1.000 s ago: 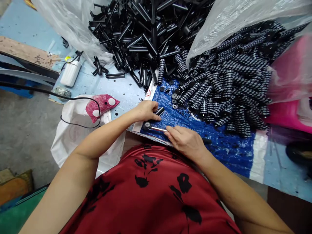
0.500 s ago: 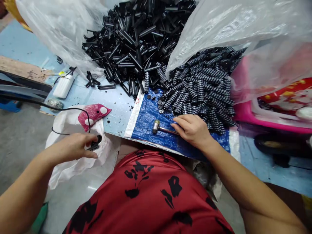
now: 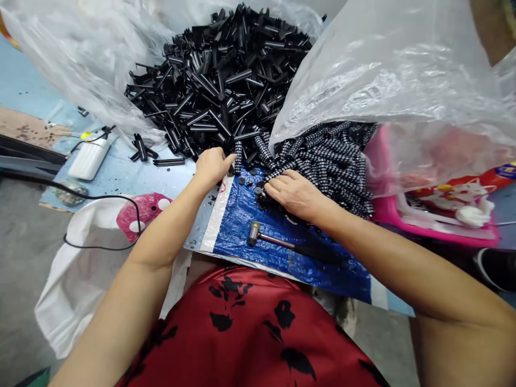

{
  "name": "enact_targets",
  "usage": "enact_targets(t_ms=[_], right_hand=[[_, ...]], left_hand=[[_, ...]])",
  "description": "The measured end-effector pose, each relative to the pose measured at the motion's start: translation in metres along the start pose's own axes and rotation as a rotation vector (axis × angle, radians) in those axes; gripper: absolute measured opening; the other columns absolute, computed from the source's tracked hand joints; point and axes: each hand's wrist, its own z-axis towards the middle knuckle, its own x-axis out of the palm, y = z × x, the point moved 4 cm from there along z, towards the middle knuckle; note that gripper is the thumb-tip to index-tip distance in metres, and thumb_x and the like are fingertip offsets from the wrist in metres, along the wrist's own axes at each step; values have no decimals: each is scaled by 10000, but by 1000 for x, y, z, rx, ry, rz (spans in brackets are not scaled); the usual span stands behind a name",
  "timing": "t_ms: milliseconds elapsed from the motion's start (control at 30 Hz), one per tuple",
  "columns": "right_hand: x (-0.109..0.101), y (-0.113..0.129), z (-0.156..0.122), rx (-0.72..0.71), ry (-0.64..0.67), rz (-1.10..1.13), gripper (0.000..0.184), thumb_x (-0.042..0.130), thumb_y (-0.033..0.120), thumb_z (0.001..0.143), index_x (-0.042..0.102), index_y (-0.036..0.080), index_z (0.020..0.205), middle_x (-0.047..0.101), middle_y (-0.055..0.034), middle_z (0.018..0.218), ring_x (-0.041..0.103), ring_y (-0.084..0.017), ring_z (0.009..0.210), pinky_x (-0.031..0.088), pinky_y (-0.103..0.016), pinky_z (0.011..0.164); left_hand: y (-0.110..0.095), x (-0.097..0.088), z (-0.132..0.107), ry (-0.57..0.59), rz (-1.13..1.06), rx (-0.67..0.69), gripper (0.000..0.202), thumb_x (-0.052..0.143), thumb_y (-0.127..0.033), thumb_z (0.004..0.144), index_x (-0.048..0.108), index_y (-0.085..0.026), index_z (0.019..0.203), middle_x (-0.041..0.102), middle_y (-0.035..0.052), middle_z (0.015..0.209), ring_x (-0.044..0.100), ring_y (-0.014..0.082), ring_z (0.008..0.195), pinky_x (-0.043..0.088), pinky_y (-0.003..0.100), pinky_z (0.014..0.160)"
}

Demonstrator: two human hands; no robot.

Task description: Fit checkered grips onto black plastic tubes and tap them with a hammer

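Note:
My left hand (image 3: 211, 165) is at the front edge of a heap of black plastic tubes (image 3: 221, 80). Its fingers curl downward and the thumb points right, beside an upright patterned roller (image 3: 238, 157); what they grip is hidden. My right hand (image 3: 296, 196) lies at the near side of a pile of black-and-white patterned rollers (image 3: 326, 161). Its fingers are bent together over small black round caps (image 3: 258, 190), and I cannot make out what is in them. A small hammer (image 3: 278, 241) rests on the blue woven sheet (image 3: 237, 215) below this hand.
Clear plastic sheeting (image 3: 338, 75) hangs over both piles. At right stands a pink bin (image 3: 381, 215). To the left are a white bottle (image 3: 88, 158), a pink pouch (image 3: 135, 217), a black cable (image 3: 97, 246) and an open white bag (image 3: 60, 301) hanging at the table edge.
My left hand has left the white bag, where it held a black piece, and moved up to the black tubes. My right hand has shifted from beside the hammer handle to the round caps.

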Motion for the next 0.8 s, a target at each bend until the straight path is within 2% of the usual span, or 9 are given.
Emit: enact_targets(t_ms=[67, 133, 233, 333, 400, 500, 633, 733, 800], right_hand=[[-3, -4, -7, 86, -103, 108, 301, 438, 234, 1075, 720, 139, 1115, 718, -72, 1022, 568, -162, 889, 394, -353, 941], [-3, -3, -18, 232, -241, 343, 343, 490, 355, 1077, 705, 134, 1228, 731, -96, 1153, 633, -167, 979, 458, -344, 940], [8, 11, -36, 457, -369, 1022, 553, 539, 522, 1048, 571, 109, 1415, 725, -116, 1135, 696, -154, 980, 561, -326, 915], [21, 39, -42, 601, -325, 1750, 664, 554, 596, 1014, 454, 110, 1455, 698, -91, 1041, 710, -131, 874, 603, -308, 829], [22, 54, -41, 688, -323, 2055, 652, 594, 632, 977, 487, 143, 1395, 671, -65, 1021, 697, -114, 823, 595, -277, 756], [17, 65, -36, 821, -393, 2268, 674, 715, 731, 851, 586, 161, 1187, 613, -8, 870, 601, -70, 645, 495, -213, 590], [17, 70, -33, 942, -427, 2340, 818, 764, 876, 682, 619, 164, 1057, 578, 12, 745, 512, -62, 533, 418, -217, 512], [20, 69, -37, 1010, -457, 2326, 847, 753, 897, 657, 615, 195, 1111, 533, 39, 655, 458, -76, 468, 365, -223, 462], [23, 69, -40, 1024, -485, 2324, 791, 777, 836, 672, 616, 205, 1120, 495, 53, 618, 408, -75, 435, 317, -219, 436]], left_hand=[[-2, 8, 14, 17, 31, -2, 462, 736, -543, 917, 518, -181, 730, 644, 119, 864, 558, 256, 859, 356, 369, 765], [0, 13, 20, 27, -32, -26, 377, 760, -449, 894, 543, -178, 746, 638, 95, 846, 546, 231, 829, 363, 354, 762], [9, 15, 20, 48, -218, -115, 194, 737, -232, 846, 585, -162, 749, 593, 41, 751, 496, 173, 730, 362, 321, 730], [17, 9, 14, 18, -437, -160, 129, 691, -105, 771, 585, -144, 708, 522, 0, 665, 430, 129, 651, 343, 289, 665], [19, 1, 3, -58, -585, -155, 116, 663, -74, 726, 578, -140, 686, 489, -12, 638, 401, 108, 617, 324, 268, 613], [17, -4, -30, -118, -886, -140, 149, 662, -130, 703, 520, -166, 730, 580, 12, 717, 485, 101, 594, 362, 247, 559], [11, 13, -90, 6, -1138, -135, 357, 742, -322, 734, 411, -210, 810, 657, 36, 800, 517, 105, 504, 353, 251, 474], [18, 23, -124, -69, -948, -71, 342, 718, -437, 858, 471, -209, 925, 549, -23, 683, 432, 105, 481, 332, 256, 484], [21, 23, -136, -131, -629, 37, 326, 655, -441, 947, 566, -184, 1128, 583, 9, 743, 532, 156, 605, 449, 300, 608]])
